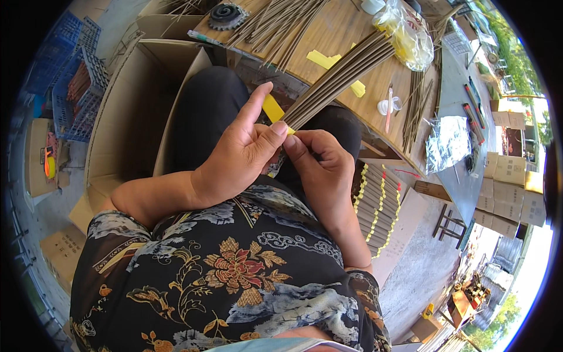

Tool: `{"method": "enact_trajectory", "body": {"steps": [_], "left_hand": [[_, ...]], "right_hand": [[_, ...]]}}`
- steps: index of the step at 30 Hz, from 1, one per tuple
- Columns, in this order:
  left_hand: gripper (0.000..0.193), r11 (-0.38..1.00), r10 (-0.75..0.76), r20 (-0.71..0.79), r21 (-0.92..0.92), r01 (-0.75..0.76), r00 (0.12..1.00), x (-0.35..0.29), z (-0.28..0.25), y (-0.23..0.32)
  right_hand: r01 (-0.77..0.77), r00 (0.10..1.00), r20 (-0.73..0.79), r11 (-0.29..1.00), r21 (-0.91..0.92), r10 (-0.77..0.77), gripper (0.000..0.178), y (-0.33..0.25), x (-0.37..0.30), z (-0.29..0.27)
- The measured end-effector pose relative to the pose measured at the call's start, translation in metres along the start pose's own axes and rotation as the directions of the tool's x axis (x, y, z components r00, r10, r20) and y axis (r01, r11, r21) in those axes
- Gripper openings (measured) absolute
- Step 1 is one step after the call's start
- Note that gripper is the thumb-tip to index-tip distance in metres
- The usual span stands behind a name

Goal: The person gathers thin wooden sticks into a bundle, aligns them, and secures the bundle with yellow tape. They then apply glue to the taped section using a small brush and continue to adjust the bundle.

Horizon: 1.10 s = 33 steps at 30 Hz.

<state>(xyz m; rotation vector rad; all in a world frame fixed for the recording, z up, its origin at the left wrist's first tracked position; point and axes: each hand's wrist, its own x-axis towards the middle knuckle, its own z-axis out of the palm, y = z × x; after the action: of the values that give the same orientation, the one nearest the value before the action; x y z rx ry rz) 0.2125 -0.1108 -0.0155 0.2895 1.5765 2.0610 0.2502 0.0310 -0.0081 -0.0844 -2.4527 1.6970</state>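
Observation:
A bundle of thin brown incense sticks (346, 76) slants from my lap up to the right over the table's edge. A yellow paper strip (272, 108) lies around its near end. My left hand (240, 149) grips that end, thumb pressed on the strip and index finger stretched upward. From the right, my right hand (324, 164) pinches the strip at the bundle with thumb and curled fingers. The lowest tips of the sticks are hidden by my hands.
On the wooden table (363, 111) lie loose sticks (281, 26), yellow paper strips (322, 58), a clear plastic bag (407, 41) and a small white cup (385, 107). A cardboard box (132, 111) stands at my left. Several banded bundles (378, 205) lie at my right.

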Motion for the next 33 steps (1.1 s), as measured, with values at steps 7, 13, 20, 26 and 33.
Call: {"method": "enact_trajectory", "body": {"steps": [7,13,20,26,33], "left_hand": [[0.064,1.0,-0.012,0.057,0.013,0.011,0.998,-0.002,0.0,0.004],[0.068,0.996,-0.088,0.185,0.0,0.09,0.979,-0.002,-0.007,0.009],[0.077,0.964,-0.14,0.319,-0.171,0.202,0.937,0.002,-0.008,0.004],[0.078,0.917,-0.194,0.474,-0.223,0.331,0.859,0.011,-0.012,0.002],[0.048,0.839,-0.332,0.545,-0.202,0.505,0.77,0.011,-0.016,-0.002]], "right_hand": [[-0.064,0.993,0.109,0.991,0.119,0.051,0.016,0.01,-0.004,-0.001],[-0.162,0.951,0.303,0.747,0.645,-0.055,0.021,0.019,0.0,0.001],[-0.145,0.929,0.309,0.564,0.813,-0.206,0.019,0.036,0.002,-0.001],[0.009,0.953,0.179,0.612,0.791,-0.245,0.025,0.053,0.01,0.005],[0.162,0.915,0.153,0.687,0.709,-0.374,0.033,0.053,0.019,0.0]]}}
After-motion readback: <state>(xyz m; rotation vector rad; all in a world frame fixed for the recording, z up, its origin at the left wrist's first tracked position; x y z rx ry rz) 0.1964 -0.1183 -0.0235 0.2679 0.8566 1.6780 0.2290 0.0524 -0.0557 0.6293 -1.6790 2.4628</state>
